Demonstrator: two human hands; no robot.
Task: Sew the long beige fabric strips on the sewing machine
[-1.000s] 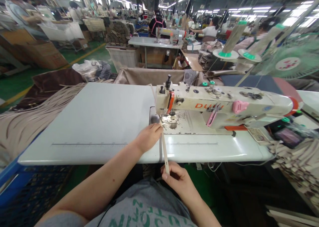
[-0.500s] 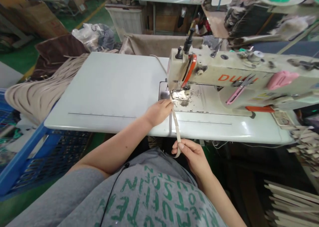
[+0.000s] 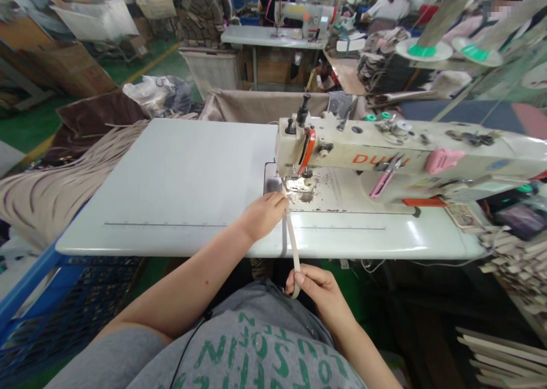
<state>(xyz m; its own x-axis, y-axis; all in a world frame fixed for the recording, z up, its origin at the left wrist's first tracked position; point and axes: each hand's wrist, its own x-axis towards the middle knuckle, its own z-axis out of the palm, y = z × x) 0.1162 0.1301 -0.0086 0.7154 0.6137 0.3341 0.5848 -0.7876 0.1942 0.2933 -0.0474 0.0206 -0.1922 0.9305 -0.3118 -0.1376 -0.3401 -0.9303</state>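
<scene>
A narrow beige fabric strip [image 3: 292, 234] runs from under the needle area of the sewing machine [image 3: 342, 155] down over the table's front edge. My left hand [image 3: 264, 213] lies on the table just in front of the presser foot, its fingers pressed together on the strip; the fingertips are partly hidden. Below the table edge, my right hand [image 3: 316, 285] pinches the strip between thumb and fingers, and the strip's lower part curls under that hand. The strip is fairly taut between the two hands.
Long beige strips [image 3: 64, 172] hang in a bundle at the left, above a blue crate [image 3: 68, 298]. Pink-handled snips [image 3: 383, 179] and a pink block [image 3: 444, 160] sit on the machine. Cut strips [image 3: 517, 263] are piled at right. Other people work at the back.
The head view has tilted up, so the table and machine sit lower and more of the workshop shows. Both hands keep their hold on the strip, with little other movement.
</scene>
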